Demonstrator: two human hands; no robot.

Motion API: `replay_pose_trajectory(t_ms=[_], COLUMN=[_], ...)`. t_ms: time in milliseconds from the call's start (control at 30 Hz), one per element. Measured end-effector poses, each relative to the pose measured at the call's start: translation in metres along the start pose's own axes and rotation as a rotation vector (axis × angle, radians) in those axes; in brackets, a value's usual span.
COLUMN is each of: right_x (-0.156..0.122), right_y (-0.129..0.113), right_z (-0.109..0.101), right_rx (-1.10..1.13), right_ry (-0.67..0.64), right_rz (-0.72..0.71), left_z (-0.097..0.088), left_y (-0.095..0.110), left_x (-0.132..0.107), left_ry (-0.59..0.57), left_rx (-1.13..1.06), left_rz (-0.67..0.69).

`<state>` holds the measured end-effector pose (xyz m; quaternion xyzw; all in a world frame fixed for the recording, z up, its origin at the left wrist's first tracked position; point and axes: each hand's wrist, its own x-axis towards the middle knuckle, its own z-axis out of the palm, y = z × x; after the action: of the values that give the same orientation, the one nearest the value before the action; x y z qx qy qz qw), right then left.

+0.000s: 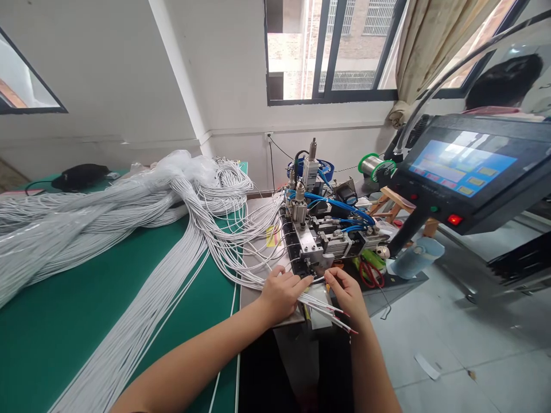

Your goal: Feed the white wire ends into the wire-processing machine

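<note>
My left hand (282, 292) is at the near edge of a small bench machine (316, 229), with its fingers closed on a white cable (318, 280). My right hand (348, 291) pinches that same cable between thumb and fingertips, just to the right. Beneath both hands, several loose cable ends (329, 310) with reddish tips stick out toward the lower right. Behind my left hand, more white cables (258, 252) fan out along the machine's left side. The fingers partly hide the exact grip points.
A large bundle of white cables (172, 195), partly in plastic, lies on the green table (206, 332). Right of the machine are a solder wire spool (376, 166), red-handled scissors (371, 274), a plastic container (416, 257) and a control screen (465, 163). Another person sits behind it.
</note>
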<state>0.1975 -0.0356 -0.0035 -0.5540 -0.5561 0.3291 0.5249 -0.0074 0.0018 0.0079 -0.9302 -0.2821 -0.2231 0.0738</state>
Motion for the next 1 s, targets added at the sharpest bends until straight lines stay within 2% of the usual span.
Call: replay_pose_trajectory(t_ms=[333,1000], right_x=[0.002,0.004], right_y=[0.005,0.023], right_z=[0.003,0.013], right_rx=[-0.028,0.141], right_ry=[-0.003,-0.005], right_rz=[0.005,0.133], left_z=[-0.003,-0.001], left_y=[0.002,-0.002], left_x=[0.003,0.004], left_ry=[-0.032,-0.153], left_rx=[-0.026,-0.099], left_rz=[-0.046,-0.053])
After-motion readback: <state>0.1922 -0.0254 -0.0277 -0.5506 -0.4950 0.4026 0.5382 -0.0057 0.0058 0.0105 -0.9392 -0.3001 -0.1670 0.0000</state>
